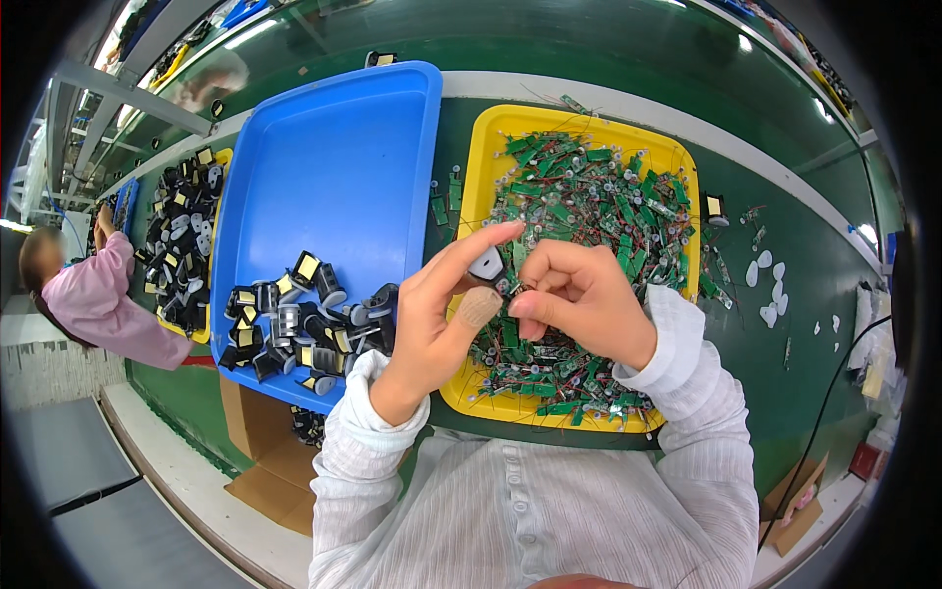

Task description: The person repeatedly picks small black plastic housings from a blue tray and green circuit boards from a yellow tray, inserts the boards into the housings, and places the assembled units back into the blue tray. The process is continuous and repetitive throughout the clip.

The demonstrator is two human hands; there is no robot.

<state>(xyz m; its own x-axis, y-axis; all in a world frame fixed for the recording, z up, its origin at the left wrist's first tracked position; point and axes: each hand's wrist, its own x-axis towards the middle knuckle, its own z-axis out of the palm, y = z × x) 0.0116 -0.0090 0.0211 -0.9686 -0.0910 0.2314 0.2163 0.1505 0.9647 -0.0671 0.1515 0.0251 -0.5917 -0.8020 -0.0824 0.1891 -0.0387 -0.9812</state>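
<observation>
Grey housing sits mid-frame, pinched in my left hand. My right hand is closed beside it, on what I can't tell.

No text, label, brand, number or sign can be read anywhere in this view
</observation>
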